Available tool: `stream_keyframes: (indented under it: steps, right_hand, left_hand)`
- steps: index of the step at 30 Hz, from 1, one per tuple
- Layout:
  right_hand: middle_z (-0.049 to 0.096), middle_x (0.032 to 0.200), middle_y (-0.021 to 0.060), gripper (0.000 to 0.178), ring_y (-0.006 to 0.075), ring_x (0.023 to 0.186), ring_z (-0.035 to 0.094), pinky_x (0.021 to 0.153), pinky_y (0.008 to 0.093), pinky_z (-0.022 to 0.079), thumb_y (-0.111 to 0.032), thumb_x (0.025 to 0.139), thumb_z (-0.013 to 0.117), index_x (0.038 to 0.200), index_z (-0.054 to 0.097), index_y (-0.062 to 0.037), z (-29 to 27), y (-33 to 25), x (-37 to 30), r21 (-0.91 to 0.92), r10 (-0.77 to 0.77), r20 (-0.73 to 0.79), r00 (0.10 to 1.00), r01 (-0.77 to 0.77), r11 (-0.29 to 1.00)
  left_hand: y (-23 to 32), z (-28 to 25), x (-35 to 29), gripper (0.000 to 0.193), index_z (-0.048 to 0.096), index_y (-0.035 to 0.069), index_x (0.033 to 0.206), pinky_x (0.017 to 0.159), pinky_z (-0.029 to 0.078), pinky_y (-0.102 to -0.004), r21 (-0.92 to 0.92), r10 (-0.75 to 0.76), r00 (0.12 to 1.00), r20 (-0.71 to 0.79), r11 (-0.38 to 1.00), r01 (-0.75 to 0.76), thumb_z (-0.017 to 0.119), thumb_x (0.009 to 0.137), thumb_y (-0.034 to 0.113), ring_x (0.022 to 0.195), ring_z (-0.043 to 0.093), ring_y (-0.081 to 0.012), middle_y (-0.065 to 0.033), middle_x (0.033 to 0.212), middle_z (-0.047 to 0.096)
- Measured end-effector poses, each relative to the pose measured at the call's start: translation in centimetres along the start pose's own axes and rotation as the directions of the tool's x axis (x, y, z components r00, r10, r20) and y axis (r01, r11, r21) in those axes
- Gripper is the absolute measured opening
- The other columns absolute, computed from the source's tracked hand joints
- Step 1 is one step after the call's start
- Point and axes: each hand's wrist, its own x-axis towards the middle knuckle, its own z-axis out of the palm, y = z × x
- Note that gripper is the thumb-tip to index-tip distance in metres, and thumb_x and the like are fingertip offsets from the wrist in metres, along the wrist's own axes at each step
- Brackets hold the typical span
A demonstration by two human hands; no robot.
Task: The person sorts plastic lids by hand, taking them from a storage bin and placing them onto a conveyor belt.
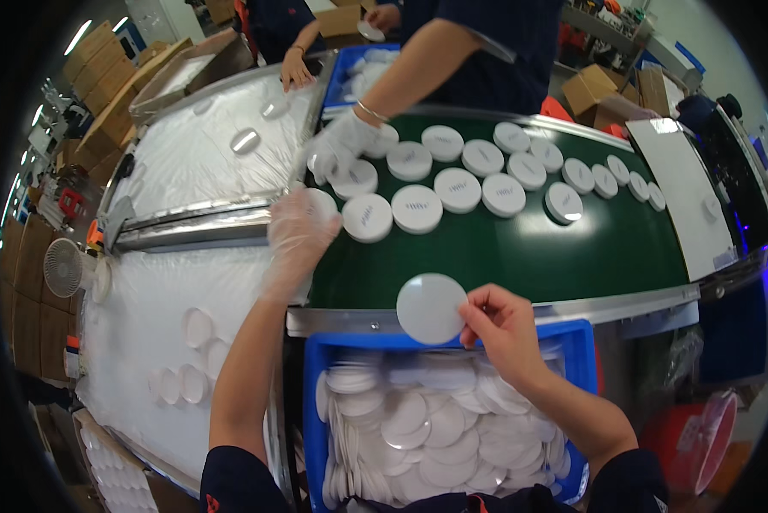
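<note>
My right hand (501,329), bare, pinches a thin white disc (429,309) by its right edge, above the conveyor's near rail. My left hand (297,235), in a clear glove and slightly blurred, has its fingers round a white round lid (322,205) at the belt's left end; the fingers partly cover it. Close by on the green conveyor belt (504,256), several white lids with dark print stand in loose rows, one of them a printed lid (368,218). Below my right hand, a blue crate (578,410) holds a heap of white discs (452,423).
Across the belt, a co-worker's gloved hand (345,147) reaches among the lids. Another person's hand (296,70) rests at the far-left table (187,171). Several round pieces lie on the plastic-covered near-left table (144,308). A white panel (679,197) crosses the belt's right end. A red bucket (700,440) stands lower right.
</note>
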Motion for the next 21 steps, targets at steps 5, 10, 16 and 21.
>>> stream_keyframes:
  steps: [5,10,16,21]
  right_hand:
    - [0.056,0.061,0.0024,0.010,0.0062,0.055,0.055,0.048,0.0183,0.042,-0.008,0.084,0.058,0.079,0.055,0.0004,-1.2,-0.6,0.2,0.019,-0.011,-0.064,0.998,0.012,1.000]
    - [0.055,0.060,0.0022,0.012,0.0063,0.049,0.053,0.044,0.0196,0.041,-0.008,0.085,0.057,0.076,0.053,-0.0008,-0.9,-0.7,-1.5,-0.291,-0.115,0.224,0.968,0.179,0.940]
    - [0.051,0.058,0.0006,0.016,0.0044,0.046,0.048,0.041,0.0189,0.036,-0.007,0.086,0.056,0.073,0.051,0.0000,-0.8,-1.4,-1.9,0.100,0.024,0.084,0.996,-0.033,0.994]
    - [0.046,0.050,0.0037,0.023,0.0129,0.041,0.046,0.038,0.0287,0.034,-0.011,0.079,0.062,0.062,0.048,-0.0044,-0.5,0.8,-3.2,-0.605,-0.349,0.274,0.896,0.443,0.662]
  left_hand:
    - [12.1,-8.5,-5.3,0.047,0.041,-0.002,0.122,0.086,0.045,-0.0337,-0.521,0.022,0.637,0.771,-0.553,0.650,0.047,0.090,0.032,0.100,0.054,-0.0210,-0.0117,0.114,0.052]
    - [14.7,-10.7,-7.7,0.044,0.039,-0.002,0.123,0.087,0.045,-0.0321,-0.467,-0.002,0.577,0.817,-0.589,0.659,0.050,0.088,0.023,0.100,0.055,-0.0192,-0.0116,0.113,0.052]
    - [14.6,-11.7,-8.1,0.044,0.043,0.000,0.116,0.081,0.047,-0.0275,-0.418,-0.034,0.465,0.885,-0.496,0.761,0.060,0.076,0.010,0.096,0.055,-0.0159,-0.0088,0.105,0.053]
    - [14.8,-12.0,-9.5,0.027,0.054,0.003,0.102,0.073,0.047,-0.0269,-0.675,-0.137,0.674,0.726,0.043,0.736,0.062,0.077,0.008,0.086,0.056,-0.0132,-0.0055,0.095,0.058]
